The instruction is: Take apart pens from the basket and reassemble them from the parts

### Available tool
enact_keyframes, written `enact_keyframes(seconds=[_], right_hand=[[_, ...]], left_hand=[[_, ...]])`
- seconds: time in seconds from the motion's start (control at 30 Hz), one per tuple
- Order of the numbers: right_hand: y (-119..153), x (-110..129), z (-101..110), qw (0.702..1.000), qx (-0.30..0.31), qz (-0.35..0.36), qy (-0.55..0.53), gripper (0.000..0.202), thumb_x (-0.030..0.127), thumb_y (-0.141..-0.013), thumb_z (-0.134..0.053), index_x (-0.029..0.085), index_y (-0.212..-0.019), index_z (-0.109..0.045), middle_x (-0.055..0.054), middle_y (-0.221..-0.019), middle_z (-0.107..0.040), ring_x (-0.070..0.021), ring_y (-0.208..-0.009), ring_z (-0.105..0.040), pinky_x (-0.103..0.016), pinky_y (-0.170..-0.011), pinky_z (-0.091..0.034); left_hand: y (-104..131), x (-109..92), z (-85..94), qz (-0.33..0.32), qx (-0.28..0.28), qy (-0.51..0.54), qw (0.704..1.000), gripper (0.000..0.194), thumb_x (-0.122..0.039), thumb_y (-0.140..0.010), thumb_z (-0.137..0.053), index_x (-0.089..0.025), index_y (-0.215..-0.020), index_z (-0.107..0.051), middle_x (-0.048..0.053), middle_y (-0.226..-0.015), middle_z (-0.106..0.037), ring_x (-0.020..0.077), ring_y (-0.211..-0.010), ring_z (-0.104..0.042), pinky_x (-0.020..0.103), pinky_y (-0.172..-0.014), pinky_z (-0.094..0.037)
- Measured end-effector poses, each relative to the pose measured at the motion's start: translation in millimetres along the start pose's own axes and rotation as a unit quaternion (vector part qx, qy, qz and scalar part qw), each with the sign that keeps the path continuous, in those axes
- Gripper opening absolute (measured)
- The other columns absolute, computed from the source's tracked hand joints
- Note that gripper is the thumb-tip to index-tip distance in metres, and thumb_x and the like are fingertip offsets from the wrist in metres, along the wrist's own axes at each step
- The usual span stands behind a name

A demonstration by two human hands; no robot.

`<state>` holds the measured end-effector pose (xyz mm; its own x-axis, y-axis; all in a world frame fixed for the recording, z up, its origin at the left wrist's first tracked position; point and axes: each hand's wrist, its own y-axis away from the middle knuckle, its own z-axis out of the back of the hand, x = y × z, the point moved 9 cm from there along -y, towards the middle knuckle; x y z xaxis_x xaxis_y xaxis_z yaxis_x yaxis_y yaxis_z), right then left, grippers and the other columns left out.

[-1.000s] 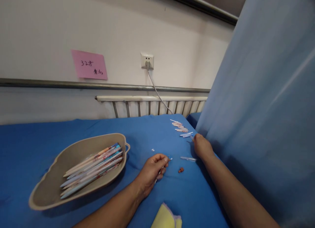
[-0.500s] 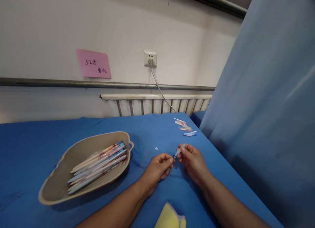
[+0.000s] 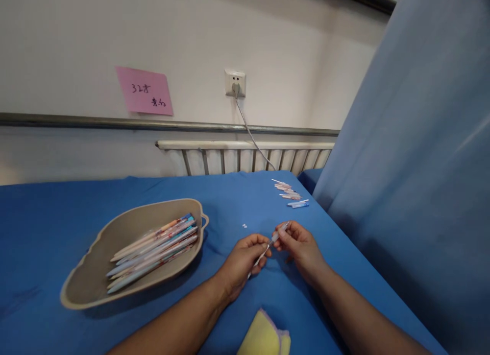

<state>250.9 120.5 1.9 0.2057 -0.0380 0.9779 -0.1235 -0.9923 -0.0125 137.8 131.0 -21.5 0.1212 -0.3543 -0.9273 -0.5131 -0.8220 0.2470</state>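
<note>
Both hands meet over the blue cloth, right of the basin. My left hand (image 3: 245, 258) pinches a thin white pen refill (image 3: 261, 257), whose lower end sticks out below the fingers. My right hand (image 3: 300, 242) is closed on a pale, see-through pen barrel (image 3: 276, 236), tilted with its lower end toward the left fingertips. The refill's upper end meets or enters the barrel; the fingers partly hide the joint. Two tiny white pieces (image 3: 244, 226) lie on the cloth beyond the left hand.
A tan basin (image 3: 72, 293) at left holds several pens (image 3: 153, 253). Pen parts (image 3: 287, 189) and blue pen pieces (image 3: 297, 204) lie at the far right. A yellow cloth (image 3: 262, 334) lies in front. A blue curtain (image 3: 401, 156) hangs at right; a railing (image 3: 245, 145) stands behind.
The white refill now shows below my left fingers and between the hands; before, only a short tip was visible there. The hands stay close together. The view has tipped slightly down.
</note>
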Motion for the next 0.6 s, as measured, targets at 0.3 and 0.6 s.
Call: enact_keyframes(seconds=[0.3, 0.6], right_hand=[[3.1, -5.9, -16.1, 0.997, 0.064, 0.026, 0.031, 0.028, 0.044, -0.066, -0.072, 0.018, -0.075, -0.063, 0.002, -0.063, -0.061, -0.0124, -0.059, -0.054, -0.025, -0.061, -0.043], [8.5, -10.6, -25.0, 0.987, 0.101, 0.045, 0.115, 0.025, 0.043, -0.07, -0.069, 0.018, -0.073, -0.065, -0.002, -0.069, -0.065, -0.0163, -0.066, -0.059, -0.03, -0.067, -0.046]], left_hand=[[0.9, 1.6, -0.3, 0.022, 0.003, 0.064, 0.998, 0.027, -0.018, -0.062, -0.055, -0.015, -0.088, -0.054, -0.001, -0.061, -0.058, 0.0071, -0.043, -0.043, 0.018, -0.04, -0.022], [4.0, 1.2, -7.3, 0.0, 0.005, 0.064, 0.998, 0.023, -0.038, -0.074, -0.055, -0.017, -0.083, -0.054, -0.005, -0.063, -0.049, 0.0049, -0.042, -0.037, 0.017, -0.037, -0.017]])
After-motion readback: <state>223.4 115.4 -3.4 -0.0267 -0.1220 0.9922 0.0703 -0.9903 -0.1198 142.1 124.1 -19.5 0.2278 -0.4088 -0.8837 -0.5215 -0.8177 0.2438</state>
